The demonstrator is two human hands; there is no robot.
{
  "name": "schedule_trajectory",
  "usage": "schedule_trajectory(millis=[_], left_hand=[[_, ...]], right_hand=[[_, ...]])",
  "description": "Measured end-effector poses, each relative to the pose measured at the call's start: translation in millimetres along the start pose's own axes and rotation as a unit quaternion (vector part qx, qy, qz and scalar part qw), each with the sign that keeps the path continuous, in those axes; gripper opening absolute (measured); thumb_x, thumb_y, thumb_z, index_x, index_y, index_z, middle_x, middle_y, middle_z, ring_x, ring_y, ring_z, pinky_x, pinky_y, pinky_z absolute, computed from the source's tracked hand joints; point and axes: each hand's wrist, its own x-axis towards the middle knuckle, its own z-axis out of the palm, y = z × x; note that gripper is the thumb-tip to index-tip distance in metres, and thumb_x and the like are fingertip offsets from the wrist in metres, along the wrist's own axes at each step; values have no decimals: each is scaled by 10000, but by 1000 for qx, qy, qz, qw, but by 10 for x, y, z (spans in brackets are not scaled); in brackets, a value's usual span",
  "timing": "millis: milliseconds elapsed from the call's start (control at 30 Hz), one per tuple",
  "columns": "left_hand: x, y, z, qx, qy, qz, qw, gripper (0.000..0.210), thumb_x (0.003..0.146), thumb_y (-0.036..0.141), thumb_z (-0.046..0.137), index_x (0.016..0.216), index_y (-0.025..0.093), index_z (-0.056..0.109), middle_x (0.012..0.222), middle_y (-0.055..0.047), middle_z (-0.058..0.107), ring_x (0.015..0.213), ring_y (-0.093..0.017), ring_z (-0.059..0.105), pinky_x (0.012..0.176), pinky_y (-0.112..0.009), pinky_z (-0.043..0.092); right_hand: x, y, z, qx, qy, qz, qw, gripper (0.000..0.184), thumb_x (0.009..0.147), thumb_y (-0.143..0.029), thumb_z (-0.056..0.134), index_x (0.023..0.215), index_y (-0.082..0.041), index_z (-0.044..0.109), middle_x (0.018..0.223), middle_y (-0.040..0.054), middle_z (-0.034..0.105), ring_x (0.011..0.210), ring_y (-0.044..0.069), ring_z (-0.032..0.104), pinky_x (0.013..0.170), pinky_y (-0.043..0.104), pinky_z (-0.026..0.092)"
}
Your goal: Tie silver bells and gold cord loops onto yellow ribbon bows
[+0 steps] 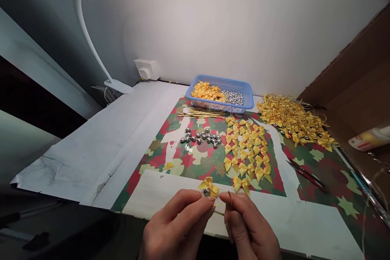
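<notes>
At the table's front edge my left hand [179, 223] pinches a yellow ribbon bow [210, 185] that has a silver bell [206, 191] against it. Close beside it, my right hand [248, 223] pinches a thin gold cord [218, 212], which runs across the small gap between my fingertips. Just beyond my right fingers another yellow bow [241, 184] lies on the table. Further back are rows of yellow bows [246, 154], and left of them a loose group of silver bells [207, 136]. My fingers hide where the cord meets the bow.
A blue basket [224, 107] of bows and bells stands by the wall, with gold cords [204, 113] before it. A heap of corded bows [295, 120] lies right, near dark tweezers or scissors [306, 174]. A white lamp [91, 44] stands left. Cardboard [347, 57] borders the right.
</notes>
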Motion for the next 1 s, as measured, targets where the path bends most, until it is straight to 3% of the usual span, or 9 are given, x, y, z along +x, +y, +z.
schedule_trajectory(millis=[100,200,367,567,733,1000], left_hand=[[-59,-27,-20,31,-4,1,1000,356,864,-101,617,1126,127,693,1037,-45,666,866,-108,707,792,-124,593],[-82,-39,-35,45,-24,11,999,345,889,-83,602,1150,132,677,1127,-72,687,969,-136,720,916,-156,576],[-87,-43,-54,32,-48,12,998,382,918,-56,584,1239,138,654,1103,-72,686,943,-128,723,873,-146,589],[-160,-76,-104,78,-72,14,994,366,941,-30,580,1270,118,646,1165,-109,659,1054,-165,693,939,-186,579],[-188,-89,-118,88,-86,20,992,346,974,-5,542,1289,108,628,1205,-121,658,1101,-167,682,992,-193,554],[-229,-71,-136,106,-62,3,992,292,973,68,595,1237,163,673,1208,-101,717,1051,-186,733,954,-215,592]], right_hand=[[16,34,-15,-111,-1,-77,991,248,1039,-376,506,1202,-320,685,888,13,667,765,151,649,693,217,548],[21,77,-17,-176,-9,-123,977,288,1048,-230,440,1233,-276,656,921,36,687,764,152,673,683,213,563],[55,96,-74,-226,-29,-178,957,381,1010,-83,393,1262,-242,632,960,51,719,865,148,721,774,210,579],[115,6,-166,-311,-20,-281,908,340,955,-36,548,1223,-201,673,1000,81,778,907,173,747,814,228,576],[112,-29,-147,-330,-8,-276,903,303,956,-39,524,1157,-190,692,940,82,785,840,166,763,793,225,592],[99,-99,-145,-360,23,-287,887,272,913,-25,588,1080,-209,699,841,40,798,725,149,774,744,206,608]])
